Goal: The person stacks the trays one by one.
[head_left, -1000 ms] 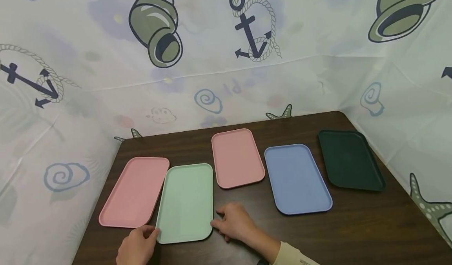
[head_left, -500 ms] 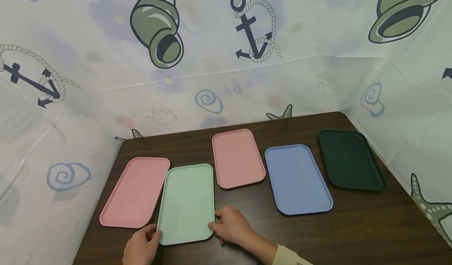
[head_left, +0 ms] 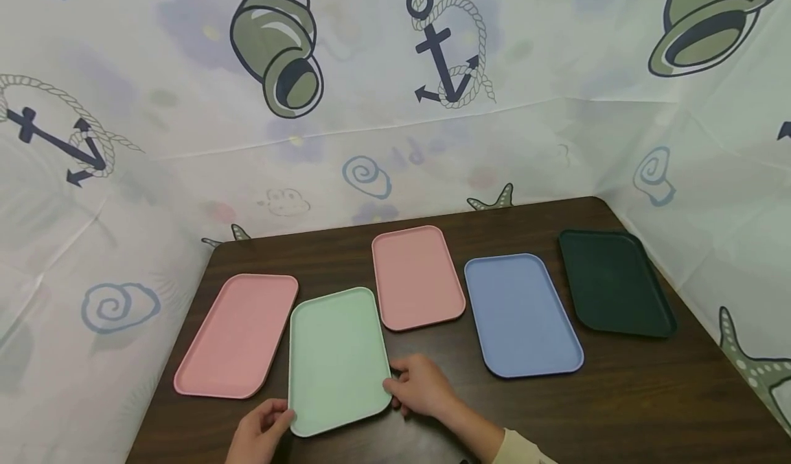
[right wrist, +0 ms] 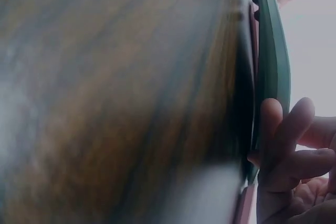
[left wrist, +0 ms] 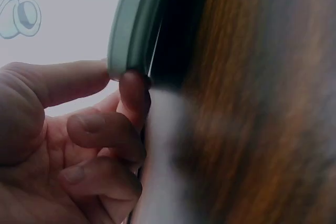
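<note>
Swung round since half a second ago, the mint tray (head_left: pixel 340 361) has its near end shifted toward the blue tray (head_left: pixel 524 316), and your two hands have travelled with it; the blue tray has stayed put. You have the mint tray to the left of the blue tray and slightly nearer to you. Your left hand (head_left: pixel 261 430) pinches its near corner, the one farther from the blue tray, with the thumb on the rim and a fingertip underneath; the remaining fingers are curled. Your right hand (head_left: pixel 423 385) grips the long edge facing the blue tray, close to the other near corner, the grasp as narrow as the rim itself. You cannot tell whether the mint tray's far end touches the table (head_left: pixel 680 395).

Farther left of the blue tray, past the mint one, you have a pink tray (head_left: pixel 237 337). Another, the rear pink tray (head_left: pixel 418 277), lies just left of the blue tray and reaches farther back. To the right of the blue tray you see a dark green tray (head_left: pixel 618 282), set slightly farther away. Your pale yellow sleeve (head_left: pixel 519 449) shows nearer to you than the blue tray, and well behind that tray hangs a printed cloth (head_left: pixel 556 141).
</note>
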### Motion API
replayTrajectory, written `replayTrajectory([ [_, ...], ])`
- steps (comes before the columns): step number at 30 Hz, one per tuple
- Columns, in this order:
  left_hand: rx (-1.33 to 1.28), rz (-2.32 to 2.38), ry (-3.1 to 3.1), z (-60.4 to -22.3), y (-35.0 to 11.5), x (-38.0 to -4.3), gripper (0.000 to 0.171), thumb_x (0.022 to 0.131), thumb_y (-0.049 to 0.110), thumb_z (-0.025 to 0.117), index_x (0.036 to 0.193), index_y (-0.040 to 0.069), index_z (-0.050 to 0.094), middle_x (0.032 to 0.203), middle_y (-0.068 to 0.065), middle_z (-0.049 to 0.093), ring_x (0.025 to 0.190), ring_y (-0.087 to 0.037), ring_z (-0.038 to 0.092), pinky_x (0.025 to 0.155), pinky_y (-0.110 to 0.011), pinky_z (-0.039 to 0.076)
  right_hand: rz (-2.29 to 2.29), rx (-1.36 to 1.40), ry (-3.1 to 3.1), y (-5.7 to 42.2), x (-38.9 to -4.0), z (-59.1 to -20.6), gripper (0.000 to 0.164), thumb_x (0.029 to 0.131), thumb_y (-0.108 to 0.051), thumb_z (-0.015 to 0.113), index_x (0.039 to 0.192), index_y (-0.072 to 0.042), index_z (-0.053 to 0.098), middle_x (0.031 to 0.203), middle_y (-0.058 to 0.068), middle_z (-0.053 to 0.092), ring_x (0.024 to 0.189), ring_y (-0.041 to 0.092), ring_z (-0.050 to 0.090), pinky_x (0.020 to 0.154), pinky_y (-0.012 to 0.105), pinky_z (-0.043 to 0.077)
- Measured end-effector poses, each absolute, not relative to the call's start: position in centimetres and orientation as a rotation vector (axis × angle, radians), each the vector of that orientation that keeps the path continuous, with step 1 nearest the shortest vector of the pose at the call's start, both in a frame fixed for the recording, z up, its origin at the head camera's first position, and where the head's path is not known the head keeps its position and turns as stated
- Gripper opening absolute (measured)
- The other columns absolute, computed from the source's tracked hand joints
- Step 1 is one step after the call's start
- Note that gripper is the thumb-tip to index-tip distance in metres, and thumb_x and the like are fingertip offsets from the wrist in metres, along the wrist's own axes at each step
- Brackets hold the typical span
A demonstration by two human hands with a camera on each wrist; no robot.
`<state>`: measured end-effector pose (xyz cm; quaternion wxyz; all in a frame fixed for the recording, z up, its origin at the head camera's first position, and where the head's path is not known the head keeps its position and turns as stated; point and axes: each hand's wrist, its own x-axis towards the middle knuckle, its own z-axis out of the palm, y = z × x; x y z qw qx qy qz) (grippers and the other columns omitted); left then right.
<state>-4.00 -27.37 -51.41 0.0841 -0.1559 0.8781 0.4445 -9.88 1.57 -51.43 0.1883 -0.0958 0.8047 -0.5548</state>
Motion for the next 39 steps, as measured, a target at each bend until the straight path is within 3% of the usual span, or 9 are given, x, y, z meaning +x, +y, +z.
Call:
replayTrajectory([
  [7,-0.515,1.669,2.456,-51.4,-26.1,-3.1,0.019,0.093,0.007,0.063,0.103,-0.008,0.058,0.068,-0.003,0.055,0.05,-0.01,0.042,0.049,-0.024,0.036,-1.516,-0.358,2.325,2.5,-10.3,-50.6,0.045,0.084,-0.009,0.065,0.126,0.009,0.06,0.057,0.001,0.062,0.041,0.009,0.055,0.043,0.027,0.044],
  [14,-0.387,1.696,2.579,-50.6,-25.2,-3.5,0.017,0.092,0.005,0.064,0.103,-0.008,0.059,0.073,-0.004,0.061,0.055,-0.01,0.047,0.054,-0.024,0.039,-1.573,-0.418,2.323,3.2,-11.0,-49.4,0.045,0.084,-0.005,0.062,0.127,0.009,0.059,0.059,0.002,0.062,0.041,0.008,0.054,0.04,0.025,0.043],
  [20,-0.284,1.604,2.65,-49.4,-23.8,-5.5,0.017,0.094,0.009,0.064,0.105,-0.003,0.059,0.078,-0.005,0.061,0.06,-0.012,0.049,0.056,-0.025,0.039,-1.573,-0.386,2.384,4.9,-12.2,-48.8,0.045,0.086,-0.006,0.063,0.13,0.006,0.059,0.061,0.005,0.061,0.042,0.011,0.055,0.038,0.026,0.042],
  [29,-0.029,1.483,2.803,-49.3,-20.3,-9.9,0.009,0.093,0.009,0.066,0.097,0.005,0.059,0.075,0.0,0.06,0.062,-0.012,0.05,0.059,-0.026,0.041,-1.495,-0.314,2.566,8.7,-14.7,-48.7,0.043,0.087,-0.006,0.063,0.129,0.001,0.062,0.057,-0.002,0.057,0.044,0.011,0.054,0.039,0.029,0.042],
  [39,0.054,1.37,2.876,-49.8,-17.3,-14.2,0.009,0.092,0.012,0.066,0.095,0.007,0.06,0.074,0.003,0.062,0.063,-0.011,0.053,0.065,-0.031,0.042,-1.454,-0.209,2.621,11.5,-17.2,-49.1,0.043,0.086,-0.007,0.063,0.128,0.002,0.062,0.061,0.01,0.064,0.048,0.02,0.058,0.043,0.027,0.039],
])
